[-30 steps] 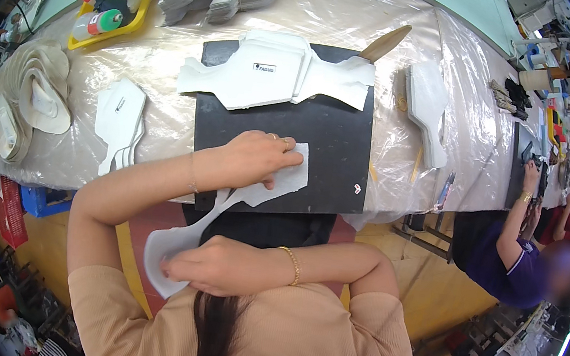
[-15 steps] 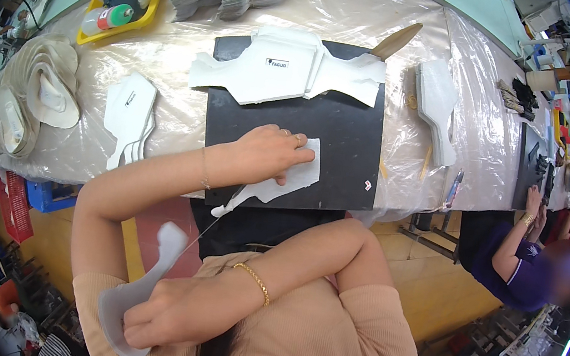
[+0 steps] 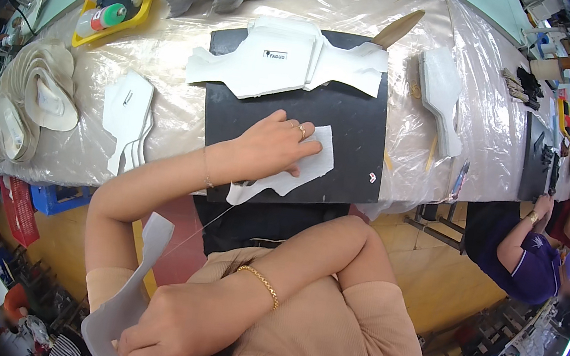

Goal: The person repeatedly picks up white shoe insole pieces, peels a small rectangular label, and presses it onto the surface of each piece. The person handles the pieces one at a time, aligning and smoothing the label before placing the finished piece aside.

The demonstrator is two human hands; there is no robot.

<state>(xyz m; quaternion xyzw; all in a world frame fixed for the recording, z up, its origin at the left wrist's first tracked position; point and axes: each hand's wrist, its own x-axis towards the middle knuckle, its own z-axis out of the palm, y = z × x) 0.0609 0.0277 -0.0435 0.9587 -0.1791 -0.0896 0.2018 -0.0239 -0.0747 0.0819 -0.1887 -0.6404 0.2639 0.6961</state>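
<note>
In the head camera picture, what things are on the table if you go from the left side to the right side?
Fanned pile of cream shoe pieces → stack of white paddle-shaped pieces → left hand pressing a white cut piece on the black mat → another white stack → second black mat.

A cutting mat (image 3: 349,125) lies on the table (image 3: 192,65) at the frame's centre; a stack of cut pieces (image 3: 282,59) sits on its upper edge, and a single cut piece (image 3: 300,173) lies on its lower part under the left hand (image 3: 267,147). Left of the mat lies a smaller pile of pieces (image 3: 127,118); further left, a fanned heap (image 3: 24,108); a tray (image 3: 117,1) sits upper left. The right hand (image 3: 171,329) holds another piece (image 3: 122,293) at lower left, off the table.
</note>
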